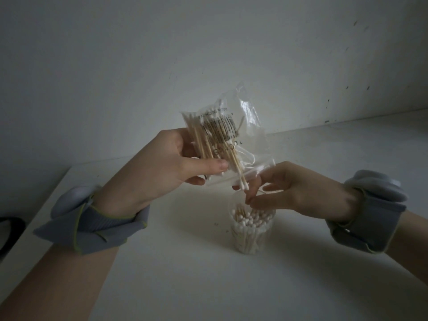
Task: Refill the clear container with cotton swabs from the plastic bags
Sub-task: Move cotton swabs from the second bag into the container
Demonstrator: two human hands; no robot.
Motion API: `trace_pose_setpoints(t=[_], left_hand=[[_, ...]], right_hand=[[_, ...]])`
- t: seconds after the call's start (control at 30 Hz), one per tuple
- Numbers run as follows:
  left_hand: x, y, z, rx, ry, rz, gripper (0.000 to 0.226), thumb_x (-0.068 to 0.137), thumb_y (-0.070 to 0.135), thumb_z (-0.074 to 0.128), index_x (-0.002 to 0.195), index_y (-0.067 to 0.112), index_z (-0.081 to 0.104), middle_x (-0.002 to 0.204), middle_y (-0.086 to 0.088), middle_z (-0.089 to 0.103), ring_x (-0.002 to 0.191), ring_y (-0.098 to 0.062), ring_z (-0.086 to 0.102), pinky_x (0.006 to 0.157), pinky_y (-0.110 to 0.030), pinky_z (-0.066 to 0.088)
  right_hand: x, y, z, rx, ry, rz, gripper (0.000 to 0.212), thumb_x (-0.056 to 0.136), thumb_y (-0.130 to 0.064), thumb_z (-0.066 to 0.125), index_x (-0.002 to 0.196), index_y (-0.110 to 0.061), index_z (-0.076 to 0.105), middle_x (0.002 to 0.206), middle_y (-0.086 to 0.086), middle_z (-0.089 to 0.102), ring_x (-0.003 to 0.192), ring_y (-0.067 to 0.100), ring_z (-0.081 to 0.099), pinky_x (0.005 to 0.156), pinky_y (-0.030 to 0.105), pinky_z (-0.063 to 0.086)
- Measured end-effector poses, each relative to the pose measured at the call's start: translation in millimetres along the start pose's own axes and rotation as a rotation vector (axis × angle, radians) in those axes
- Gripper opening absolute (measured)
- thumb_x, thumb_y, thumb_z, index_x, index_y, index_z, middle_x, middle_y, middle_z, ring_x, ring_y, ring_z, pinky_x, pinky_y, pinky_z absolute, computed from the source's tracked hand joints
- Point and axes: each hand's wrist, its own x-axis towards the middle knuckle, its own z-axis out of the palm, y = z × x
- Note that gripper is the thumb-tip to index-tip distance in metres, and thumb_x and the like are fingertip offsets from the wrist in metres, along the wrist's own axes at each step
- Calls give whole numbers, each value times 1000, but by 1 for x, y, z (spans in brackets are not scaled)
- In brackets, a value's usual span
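One head-worn view looks forward and down, close over the table (185,274), facing the wall (162,54).

My view is dim and grey under soft, diffuse light that darkens toward the corners, with faint soft-edged shadows on the white table (185,286), pale glints on the crinkled plastic bag (251,126), its print and the cotton swabs (243,185) slightly blurred, and the line at the foot of the wall (208,54) bowed by the wide lens.

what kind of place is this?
Probably a plain room, home or small workspace: a white table against a scuffed white wall, a clear container of cotton swabs standing on it, dim light.
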Motion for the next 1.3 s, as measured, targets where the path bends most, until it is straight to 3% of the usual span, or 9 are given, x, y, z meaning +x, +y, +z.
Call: trace_pose_setpoints(t=[0.07, 0.17, 0.4, 0.53, 0.63, 0.83, 1.0, 1.2, 1.3], left_hand=[[0, 0, 0, -2, -2, -3, 28, 53, 33, 71, 79, 22, 70, 77, 3, 75, 68, -2, 68, 56, -16, 52], [0, 0, 1, -12, -2, -3, 28, 53, 32, 71, 79, 23, 69, 76, 5, 75, 67, -1, 68, 56, -15, 52], [2, -3, -1, 3, 17, -1, 17, 64, 20, 76, 78, 25, 69, 75, 7, 74, 67, -1, 67, 55, -15, 52], [2, -6, 4, 63, 10, 17, 13, 70, 14, 76, 77, 24, 70, 74, 6, 73, 61, -1, 64, 56, -18, 53], [1, -8, 9, 110, -8, 33, 18, 66, 19, 77, 82, 15, 70, 81, -3, 73, 63, -6, 64, 58, -22, 55], [3, -13, 16, 100, -29, 27, 17, 69, 13, 79, 83, 16, 70, 83, -6, 73, 67, -12, 66, 58, -22, 54], [6, -13, 12, 87, 29, 22, 17, 67, 14, 78, 82, 13, 70, 81, -9, 72, 63, -11, 64, 59, -24, 56], [2, -9, 15, 61, -4, 28, 16, 68, 13, 78, 81, 16, 70, 82, -6, 74, 65, -10, 65, 57, -20, 55], [3, -9, 9, 44, 46, 34, 14, 69, 11, 77, 78, 18, 70, 80, -5, 73, 65, -9, 64, 58, -20, 56]], right_hand=[[0, 1, 1, -57, -3, 28, 9, 78, -18, 72, 74, -26, 71, 109, -8, 68, 109, -2, 56, 105, 44, 35], [-1, -2, 0, -70, 37, 4, 6, 80, -19, 70, 83, -25, 71, 104, -12, 68, 103, 1, 59, 104, 45, 35], [-7, -10, -16, -111, 137, -91, 47, 66, -54, 59, 107, -30, 60, 111, -15, 64, 105, 9, 60, 101, 48, 38], [-7, -12, -14, -83, 240, -154, 36, 74, -47, 61, 94, -19, 66, 99, -10, 69, 95, 13, 65, 97, 48, 43], [-4, -8, -13, -111, 267, -141, 20, 80, -30, 67, 88, -12, 68, 92, -10, 71, 90, 10, 66, 97, 46, 44], [-3, -3, -8, -107, 313, -144, 2, 82, -16, 68, 83, -15, 69, 83, -10, 71, 84, 10, 66, 95, 47, 45], [-2, -4, -13, -109, 339, -122, 12, 77, -23, 66, 84, -13, 70, 85, -9, 72, 85, 8, 67, 96, 43, 45], [-2, -4, -5, -47, 365, -169, 9, 79, -16, 67, 81, -7, 69, 84, -1, 72, 81, 14, 67, 94, 37, 48], [-2, -5, -9, -25, 385, -175, 19, 74, -27, 66, 79, -8, 68, 81, -2, 72, 81, 14, 67, 94, 38, 48]])
